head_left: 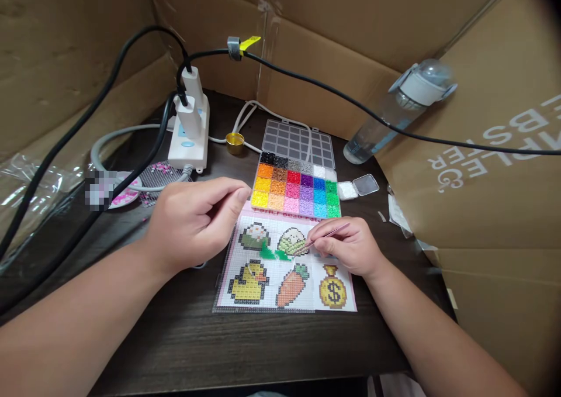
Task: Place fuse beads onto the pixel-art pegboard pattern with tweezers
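My right hand (350,246) pinches thin pink tweezers (326,237), their tip at green beads (274,252) on a clear pegboard (267,303) laid over a pattern sheet (346,303) showing a duck, a carrot and a money bag. My left hand (195,221) hovers above the board's left edge with fingers curled loosely, thumb near forefinger; I cannot see anything in it. Just beyond the board sits an open bead box (295,191) with many coloured compartments.
A white power strip (189,131) with plugs and black cables (307,81) crosses the back. A clear water bottle (394,113) leans at the right. A small white bead case (357,187), a gold cap (235,142) and cardboard walls (491,169) surround the dark table (263,350).
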`<state>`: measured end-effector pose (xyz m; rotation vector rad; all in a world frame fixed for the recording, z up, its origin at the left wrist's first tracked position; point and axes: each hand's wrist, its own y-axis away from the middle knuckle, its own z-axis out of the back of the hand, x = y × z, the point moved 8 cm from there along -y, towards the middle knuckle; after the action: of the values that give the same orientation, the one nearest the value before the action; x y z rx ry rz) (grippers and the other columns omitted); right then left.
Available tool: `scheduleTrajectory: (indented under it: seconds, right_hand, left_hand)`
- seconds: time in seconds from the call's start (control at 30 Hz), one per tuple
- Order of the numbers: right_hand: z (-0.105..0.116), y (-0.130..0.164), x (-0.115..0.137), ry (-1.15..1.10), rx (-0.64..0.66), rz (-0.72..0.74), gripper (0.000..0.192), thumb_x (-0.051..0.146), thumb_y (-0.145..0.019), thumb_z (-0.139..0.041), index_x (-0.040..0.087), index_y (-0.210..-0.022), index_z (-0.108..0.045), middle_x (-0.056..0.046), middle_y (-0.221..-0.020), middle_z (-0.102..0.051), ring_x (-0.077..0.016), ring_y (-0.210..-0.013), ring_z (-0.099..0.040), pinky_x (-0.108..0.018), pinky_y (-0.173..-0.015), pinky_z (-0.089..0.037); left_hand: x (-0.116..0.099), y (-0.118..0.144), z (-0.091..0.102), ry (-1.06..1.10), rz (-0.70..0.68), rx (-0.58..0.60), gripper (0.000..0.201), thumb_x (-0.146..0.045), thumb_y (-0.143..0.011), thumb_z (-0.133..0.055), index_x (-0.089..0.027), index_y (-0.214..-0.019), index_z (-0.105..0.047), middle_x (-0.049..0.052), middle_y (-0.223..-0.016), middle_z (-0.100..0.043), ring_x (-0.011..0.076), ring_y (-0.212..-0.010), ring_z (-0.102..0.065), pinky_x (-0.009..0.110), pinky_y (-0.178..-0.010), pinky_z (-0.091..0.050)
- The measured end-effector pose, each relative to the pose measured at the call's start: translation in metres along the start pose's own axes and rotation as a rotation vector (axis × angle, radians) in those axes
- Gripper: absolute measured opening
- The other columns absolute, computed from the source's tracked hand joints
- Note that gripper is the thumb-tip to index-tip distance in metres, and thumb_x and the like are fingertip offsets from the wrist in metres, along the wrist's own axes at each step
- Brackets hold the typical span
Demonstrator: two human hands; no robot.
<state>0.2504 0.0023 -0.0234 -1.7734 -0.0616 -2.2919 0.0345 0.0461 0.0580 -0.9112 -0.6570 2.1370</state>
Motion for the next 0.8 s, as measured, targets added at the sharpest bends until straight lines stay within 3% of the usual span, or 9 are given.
scheduleTrajectory:
  seconds: [0.27, 0.47, 0.53, 0.63, 0.73, 0.8]
  right_hand:
    - [0.0, 0.0, -0.001, 0.012, -0.018, -0.024, 0.011, 0.026, -0.078, -0.071, 0.016, -0.077, -0.076, -0.005, -0.067, -0.069, -0.0092, -0.049, -0.054, -0.023, -0.043, -0.043]
    - [0.011, 0.001, -0.013, -0.133, -0.097, -0.077, 0.013, 0.03, -0.079, -0.071, 0.017, -0.078, -0.075, -0.001, -0.054, -0.062, -0.0093, -0.044, -0.05, -0.024, -0.042, -0.041]
    - [0.028, 0.0, -0.014, -0.209, -0.208, -0.051, 0.014, 0.033, -0.079, -0.071, 0.019, -0.078, -0.075, 0.001, -0.051, -0.06, -0.0096, -0.042, -0.049, -0.025, -0.042, -0.041]
    - [0.067, -0.002, -0.005, -0.202, -0.475, 0.054, 0.016, 0.036, -0.077, -0.072, 0.02, -0.074, -0.073, -0.001, -0.057, -0.063, -0.0092, -0.045, -0.048, -0.025, -0.044, -0.041]
    - [0.099, -0.001, 0.004, -0.07, -0.73, 0.146, 0.02, 0.036, -0.078, -0.071, 0.018, -0.07, -0.071, -0.004, -0.067, -0.067, -0.0091, -0.048, -0.048, -0.026, -0.046, -0.04]
    - [0.109, -0.004, 0.005, 0.075, -0.823, 0.151, 0.022, 0.036, -0.079, -0.069, 0.016, -0.071, -0.071, -0.006, -0.072, -0.068, -0.0106, -0.05, -0.051, -0.027, -0.048, -0.042]
  left_hand:
    - [0.001, -0.001, -0.002, -0.018, 0.037, 0.036, 0.013, -0.021, -0.086, -0.055, -0.021, -0.079, -0.066, -0.006, -0.056, -0.06, 0.0052, -0.046, -0.051, 0.02, -0.047, -0.038]
    - [0.003, 0.001, -0.001, -0.024, 0.045, 0.034, 0.014, -0.023, -0.086, -0.054, -0.022, -0.078, -0.066, -0.005, -0.058, -0.063, 0.0061, -0.046, -0.052, 0.021, -0.047, -0.039]
    - [0.003, 0.001, 0.0, -0.024, 0.036, 0.025, 0.014, -0.023, -0.086, -0.054, -0.022, -0.078, -0.066, -0.005, -0.059, -0.064, 0.0065, -0.047, -0.053, 0.021, -0.048, -0.04]
    - [0.002, 0.001, -0.001, -0.018, 0.012, 0.026, 0.013, -0.022, -0.087, -0.054, -0.022, -0.08, -0.065, -0.005, -0.063, -0.067, 0.0071, -0.05, -0.058, 0.021, -0.048, -0.041]
    - [0.001, 0.001, -0.004, -0.011, -0.003, 0.044, 0.012, -0.022, -0.087, -0.053, -0.022, -0.083, -0.065, -0.005, -0.065, -0.068, 0.0076, -0.052, -0.06, 0.02, -0.049, -0.042]
    - [0.001, 0.001, -0.004, -0.007, -0.017, 0.038, 0.012, -0.022, -0.087, -0.053, -0.022, -0.084, -0.065, -0.005, -0.066, -0.069, 0.0079, -0.053, -0.061, 0.021, -0.049, -0.042]
